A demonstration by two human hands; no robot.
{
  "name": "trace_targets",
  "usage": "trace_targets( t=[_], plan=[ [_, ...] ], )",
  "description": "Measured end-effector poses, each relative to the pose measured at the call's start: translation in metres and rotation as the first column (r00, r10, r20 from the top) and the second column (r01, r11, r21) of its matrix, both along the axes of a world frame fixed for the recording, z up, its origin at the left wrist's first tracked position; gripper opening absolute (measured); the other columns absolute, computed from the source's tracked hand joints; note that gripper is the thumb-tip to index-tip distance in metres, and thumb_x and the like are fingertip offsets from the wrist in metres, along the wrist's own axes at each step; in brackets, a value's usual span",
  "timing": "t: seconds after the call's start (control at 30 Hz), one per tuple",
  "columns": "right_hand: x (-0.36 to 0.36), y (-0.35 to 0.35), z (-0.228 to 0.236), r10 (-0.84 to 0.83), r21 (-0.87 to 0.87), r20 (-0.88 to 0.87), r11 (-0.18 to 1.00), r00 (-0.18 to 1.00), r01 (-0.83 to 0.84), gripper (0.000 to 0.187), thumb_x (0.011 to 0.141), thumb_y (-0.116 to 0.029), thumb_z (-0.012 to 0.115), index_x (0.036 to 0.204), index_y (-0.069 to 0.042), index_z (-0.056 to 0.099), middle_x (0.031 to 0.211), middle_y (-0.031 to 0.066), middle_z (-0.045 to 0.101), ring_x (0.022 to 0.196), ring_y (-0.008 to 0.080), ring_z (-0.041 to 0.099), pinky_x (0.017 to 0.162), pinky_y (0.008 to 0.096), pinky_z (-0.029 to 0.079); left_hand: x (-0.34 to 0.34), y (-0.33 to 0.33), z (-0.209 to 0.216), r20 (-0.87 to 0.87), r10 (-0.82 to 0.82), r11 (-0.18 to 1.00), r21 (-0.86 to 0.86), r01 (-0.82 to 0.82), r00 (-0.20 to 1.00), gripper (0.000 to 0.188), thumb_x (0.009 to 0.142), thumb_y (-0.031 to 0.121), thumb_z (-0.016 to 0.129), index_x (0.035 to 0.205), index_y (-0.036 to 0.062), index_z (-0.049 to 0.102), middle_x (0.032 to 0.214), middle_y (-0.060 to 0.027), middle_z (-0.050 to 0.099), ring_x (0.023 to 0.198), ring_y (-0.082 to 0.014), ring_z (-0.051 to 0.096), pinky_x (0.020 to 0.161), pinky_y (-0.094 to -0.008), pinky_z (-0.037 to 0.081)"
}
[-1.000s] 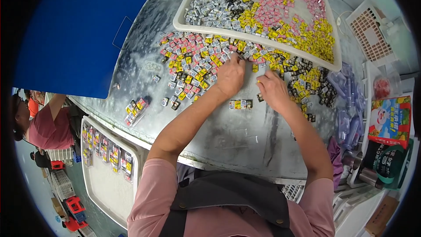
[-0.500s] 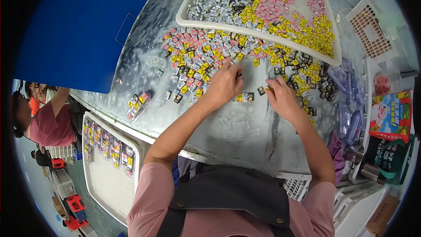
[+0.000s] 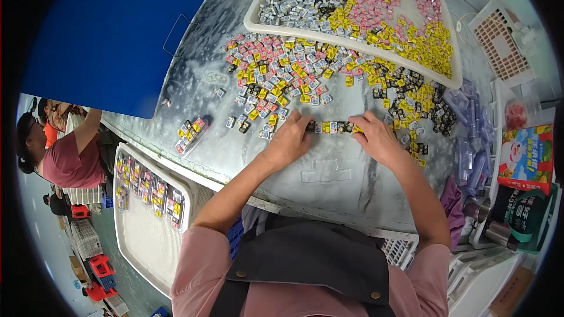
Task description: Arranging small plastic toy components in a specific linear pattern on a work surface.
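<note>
A short straight row of small wrapped blocks (image 3: pixel 332 127), in black, white and yellow, lies on the grey table between my hands. My left hand (image 3: pixel 290 141) pinches its left end, and my right hand (image 3: pixel 376 136) holds the other end with fingers closed. Just beyond my hands spreads a loose layer of similar blocks (image 3: pixel 276 76) in pink, yellow, white and black. Nearer to me, a clear plastic piece (image 3: pixel 326 171) lies flat on the table; its exact shape is hard to make out.
A white tray (image 3: pixel 352 41) heaped with colour-sorted blocks stands at the back. Left are a filled clear pack (image 3: pixel 191 134), a white tray (image 3: pixel 147 252) with several packs, and a blue panel (image 3: pixel 117 35). Purple-tinted plastic cases (image 3: pixel 473 123) lie right. A co-worker (image 3: pixel 73 155) is far left.
My left hand has come nearer and down to the row's left end. My right hand has moved slightly right and nearer. The row now spans the gap between both hands.
</note>
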State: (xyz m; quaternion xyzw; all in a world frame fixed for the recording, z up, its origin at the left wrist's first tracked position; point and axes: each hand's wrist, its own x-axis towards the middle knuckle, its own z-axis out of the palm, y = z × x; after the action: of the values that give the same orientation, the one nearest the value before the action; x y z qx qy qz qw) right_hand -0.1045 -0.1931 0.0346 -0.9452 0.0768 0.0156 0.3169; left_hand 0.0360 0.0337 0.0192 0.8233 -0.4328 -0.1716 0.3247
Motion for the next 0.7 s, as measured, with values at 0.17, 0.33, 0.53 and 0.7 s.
trace_targets(
  t=[0.17,0.33,0.53,0.7],
  plan=[
    [0.001,0.000,-0.015,-0.122,-0.067,0.056,0.990,0.991,0.125,0.030,0.088,-0.009,0.071,0.116,0.000,0.064,0.101,0.0204,0.062,0.086,0.0379,0.065,0.077,0.0466,0.052,0.002,0.000,-0.007,0.031,-0.017,1.000,-0.018,0.017,0.999,0.037,0.086,0.003,0.065,0.122,-0.0028,0.059,0.112,-0.0265,0.055,0.099,-0.0456,0.061,0.088,-0.0469,0.052],
    [0.000,0.000,-0.031,-0.256,-0.044,0.105,0.964,0.961,0.261,0.031,0.088,-0.010,0.072,0.115,0.002,0.064,0.095,0.0204,0.064,0.081,0.0372,0.065,0.074,0.0453,0.052,-0.001,-0.001,-0.010,0.076,0.016,0.998,-0.054,-0.012,0.997,0.034,0.085,0.007,0.071,0.116,-0.0017,0.061,0.100,-0.0197,0.056,0.086,-0.0401,0.063,0.075,-0.0455,0.053],
    [-0.003,-0.001,-0.012,-0.181,0.124,0.089,0.978,0.980,0.169,0.036,0.087,-0.007,0.073,0.120,0.000,0.063,0.093,0.0182,0.062,0.081,0.0363,0.065,0.074,0.0444,0.052,-0.001,0.002,-0.012,0.095,-0.004,0.999,-0.040,0.008,0.995,0.034,0.085,0.009,0.072,0.116,-0.0009,0.061,0.100,-0.0185,0.056,0.085,-0.0392,0.063,0.074,-0.0457,0.053],
    [0.003,0.000,-0.002,-0.066,-0.010,0.034,0.998,0.997,0.066,0.037,0.086,-0.007,0.072,0.122,-0.005,0.063,0.092,0.0161,0.061,0.083,0.0358,0.065,0.077,0.0441,0.052,-0.002,-0.002,-0.009,0.105,0.001,0.999,-0.049,0.005,0.994,0.035,0.085,0.009,0.073,0.117,0.0001,0.062,0.099,-0.0179,0.056,0.085,-0.0389,0.063,0.073,-0.0461,0.052]
  ],
)
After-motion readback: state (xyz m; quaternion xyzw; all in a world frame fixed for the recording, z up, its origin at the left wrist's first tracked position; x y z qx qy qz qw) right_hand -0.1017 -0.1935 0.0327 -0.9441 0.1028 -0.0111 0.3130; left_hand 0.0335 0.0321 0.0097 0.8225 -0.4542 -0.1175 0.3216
